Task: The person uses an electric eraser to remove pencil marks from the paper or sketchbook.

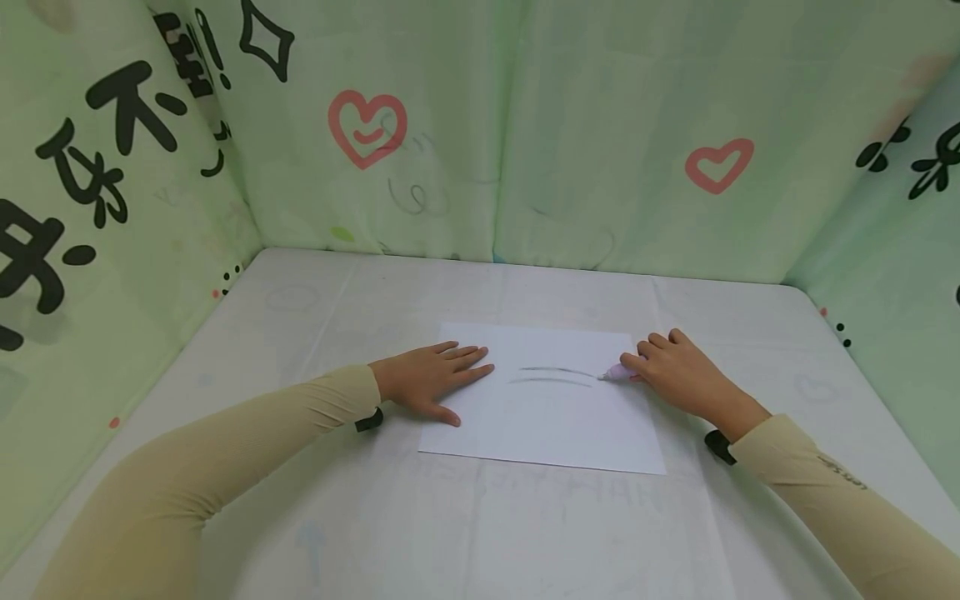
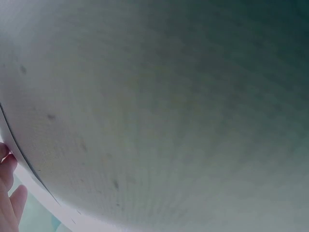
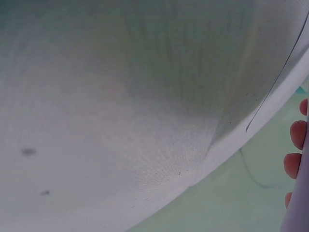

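A white sheet of paper (image 1: 540, 433) lies on the table, with two faint grey curved lines (image 1: 551, 382) across its middle. My left hand (image 1: 429, 379) rests flat on the left part of the sheet, fingers spread. At the sheet's right edge my right hand (image 1: 682, 375) grips a thick, light purple pen-shaped tube (image 1: 619, 372). Its narrow pale tip points left, close by the right ends of the lines. In the right wrist view, several fingertips (image 3: 291, 165) curl round the purple barrel (image 3: 298, 208). Only a few left fingers (image 2: 7, 166) show at the edge of the left wrist view.
The table (image 1: 375, 517) has a white cover with slight creases. Pale green curtains (image 1: 600, 108) with red hearts and black lettering stand behind it and along both sides. Dark wrist straps show beneath both beige sleeves (image 1: 315, 408).
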Available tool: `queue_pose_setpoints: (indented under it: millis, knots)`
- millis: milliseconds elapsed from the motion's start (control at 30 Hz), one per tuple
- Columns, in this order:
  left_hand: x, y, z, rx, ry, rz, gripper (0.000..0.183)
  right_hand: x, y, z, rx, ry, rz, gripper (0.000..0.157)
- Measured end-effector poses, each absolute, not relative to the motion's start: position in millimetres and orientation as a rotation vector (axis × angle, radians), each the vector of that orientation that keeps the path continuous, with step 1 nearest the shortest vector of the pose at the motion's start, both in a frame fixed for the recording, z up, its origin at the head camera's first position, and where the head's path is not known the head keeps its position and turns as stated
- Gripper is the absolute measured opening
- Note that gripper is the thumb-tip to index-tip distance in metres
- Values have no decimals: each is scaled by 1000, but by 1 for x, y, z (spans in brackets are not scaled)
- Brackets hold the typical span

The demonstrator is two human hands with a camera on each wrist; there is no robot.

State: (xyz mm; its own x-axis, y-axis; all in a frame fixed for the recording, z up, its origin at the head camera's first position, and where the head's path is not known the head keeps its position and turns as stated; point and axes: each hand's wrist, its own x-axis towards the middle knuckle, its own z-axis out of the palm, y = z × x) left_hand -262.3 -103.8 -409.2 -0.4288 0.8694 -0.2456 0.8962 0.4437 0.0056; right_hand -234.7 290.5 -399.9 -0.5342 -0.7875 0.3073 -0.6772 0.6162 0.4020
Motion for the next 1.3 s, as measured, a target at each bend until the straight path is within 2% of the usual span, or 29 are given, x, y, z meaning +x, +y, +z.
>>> queue_pose_setpoints:
  millis: [1300]
  knots:
    - [-258, -102, -404, 1528, 2479, -194, 88, -238, 288, -400, 1163, -2376, -339, 31]
